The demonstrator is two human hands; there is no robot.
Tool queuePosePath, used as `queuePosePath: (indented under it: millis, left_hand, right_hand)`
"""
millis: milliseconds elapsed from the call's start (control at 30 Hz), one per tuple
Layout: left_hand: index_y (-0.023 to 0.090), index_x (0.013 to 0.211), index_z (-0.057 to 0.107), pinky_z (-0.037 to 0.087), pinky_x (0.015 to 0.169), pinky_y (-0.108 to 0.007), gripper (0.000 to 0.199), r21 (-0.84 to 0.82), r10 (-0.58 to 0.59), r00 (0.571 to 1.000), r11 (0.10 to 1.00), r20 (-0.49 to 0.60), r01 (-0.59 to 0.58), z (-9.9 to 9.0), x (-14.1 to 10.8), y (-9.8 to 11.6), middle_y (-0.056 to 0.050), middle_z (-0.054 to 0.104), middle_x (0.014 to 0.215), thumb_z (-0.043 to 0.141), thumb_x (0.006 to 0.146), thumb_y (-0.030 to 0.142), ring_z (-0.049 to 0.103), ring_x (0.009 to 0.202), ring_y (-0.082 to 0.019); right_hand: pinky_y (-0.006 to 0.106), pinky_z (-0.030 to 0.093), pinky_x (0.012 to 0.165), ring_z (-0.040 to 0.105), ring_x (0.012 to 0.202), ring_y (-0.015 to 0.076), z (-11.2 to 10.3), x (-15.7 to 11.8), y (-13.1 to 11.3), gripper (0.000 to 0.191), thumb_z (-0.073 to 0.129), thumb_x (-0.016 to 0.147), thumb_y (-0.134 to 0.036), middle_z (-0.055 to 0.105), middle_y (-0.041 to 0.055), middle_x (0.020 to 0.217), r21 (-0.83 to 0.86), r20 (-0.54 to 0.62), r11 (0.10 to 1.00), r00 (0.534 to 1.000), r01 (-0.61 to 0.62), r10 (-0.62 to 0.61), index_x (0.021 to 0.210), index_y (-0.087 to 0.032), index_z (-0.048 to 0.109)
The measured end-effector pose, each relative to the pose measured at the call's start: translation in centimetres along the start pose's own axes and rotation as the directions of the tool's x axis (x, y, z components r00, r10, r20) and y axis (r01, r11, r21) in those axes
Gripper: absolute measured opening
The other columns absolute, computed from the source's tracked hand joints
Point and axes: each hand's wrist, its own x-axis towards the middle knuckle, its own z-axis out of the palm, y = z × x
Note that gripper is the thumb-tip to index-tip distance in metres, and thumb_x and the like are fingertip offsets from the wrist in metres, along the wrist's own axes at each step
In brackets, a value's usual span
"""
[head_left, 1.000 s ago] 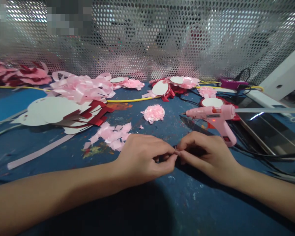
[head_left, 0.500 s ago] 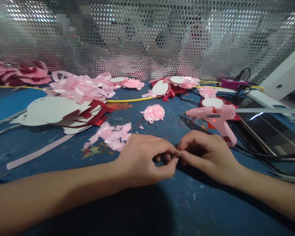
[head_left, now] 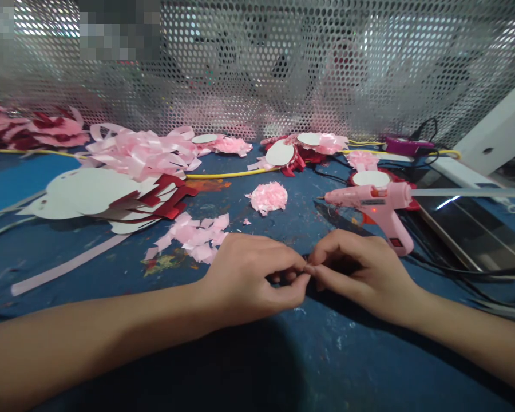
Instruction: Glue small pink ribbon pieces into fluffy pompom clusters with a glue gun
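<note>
My left hand (head_left: pixel 257 277) and my right hand (head_left: pixel 363 272) meet fingertip to fingertip above the blue table, both closed in a pinch. Whatever they hold between them, if anything, is too small and hidden to name. Just beyond them lies a round pink ruffled piece (head_left: pixel 269 198). Cut pink ribbon pieces (head_left: pixel 197 236) are scattered beside my left hand. A pink glue gun (head_left: pixel 369 200) with a lit red light lies behind my right hand, its nozzle pointing left.
White and red cut-out shapes (head_left: pixel 90 194) lie at the left, with a heap of pink ribbon (head_left: pixel 141 150) behind. Decorated pieces with white ovals (head_left: pixel 280 153) line the back by a perforated metal screen (head_left: pixel 240 68). A dark phone-like panel (head_left: pixel 472 220) and black cables lie right.
The fingers of both hands have shifted very slightly where they meet. Nothing on the table has visibly moved.
</note>
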Motion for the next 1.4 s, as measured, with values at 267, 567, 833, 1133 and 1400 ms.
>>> queuePosePath:
  millis: [267,567,833,1133,1400]
  left_hand:
    - [0.014,0.069,0.071,0.044,0.05,-0.017,0.007,-0.001,0.01,1.0,1.0,-0.003,-0.01,0.06,-0.06,-0.07,0.003,0.067,0.057,0.065,0.071,0.011,0.058,0.048,-0.007]
    - [0.014,0.073,0.072,0.043,0.05,-0.017,0.01,-0.015,0.006,1.0,1.0,0.009,-0.005,0.06,-0.06,-0.15,0.003,0.066,0.056,0.063,0.071,0.009,0.057,0.048,-0.007]
    - [0.016,0.073,0.071,0.044,0.049,-0.018,0.01,-0.018,-0.064,0.998,0.998,0.026,0.064,0.02,-0.16,0.07,0.003,0.066,0.055,0.063,0.07,0.014,0.058,0.049,-0.008]
    - [0.017,0.076,0.072,0.045,0.049,-0.019,0.015,-0.021,-0.069,0.997,0.997,0.039,0.07,0.07,-0.1,0.13,0.003,0.066,0.056,0.059,0.07,0.013,0.058,0.047,-0.009]
    - [0.016,0.081,0.072,0.05,0.054,-0.021,0.023,-0.057,-0.081,0.994,0.995,0.072,0.085,-0.16,-0.22,-0.09,0.0,0.07,0.063,0.05,0.074,0.01,0.063,0.053,-0.011]
  right_hand:
    - [0.019,0.045,0.051,0.058,0.055,0.0083,0.0,-0.06,-0.05,0.007,0.057,0.086,-0.019,0.061,-0.0038,0.065,0.0,-0.002,1.0,1.0,-0.008,0.008,0.081,-0.022,0.054]
    - [0.019,0.045,0.051,0.057,0.055,0.0078,-0.07,-0.02,0.11,0.007,0.059,0.086,-0.02,0.06,-0.0043,0.065,0.043,0.001,0.998,0.999,-0.039,0.039,0.081,-0.022,0.054]
    - [0.019,0.045,0.051,0.056,0.055,0.0085,-0.05,0.09,0.2,0.008,0.06,0.085,-0.024,0.06,-0.004,0.064,0.095,0.007,0.992,0.997,-0.082,0.082,0.08,-0.022,0.055]
    - [0.02,0.046,0.05,0.057,0.054,0.0091,-0.05,0.16,0.02,0.008,0.06,0.084,-0.023,0.061,-0.0035,0.062,0.102,0.005,0.99,0.995,-0.1,0.1,0.079,-0.022,0.054]
    - [0.019,0.045,0.05,0.057,0.053,0.0086,-0.08,0.2,-0.02,0.009,0.06,0.084,-0.021,0.061,-0.0037,0.061,0.143,-0.002,0.982,0.992,-0.123,0.124,0.078,-0.021,0.053]
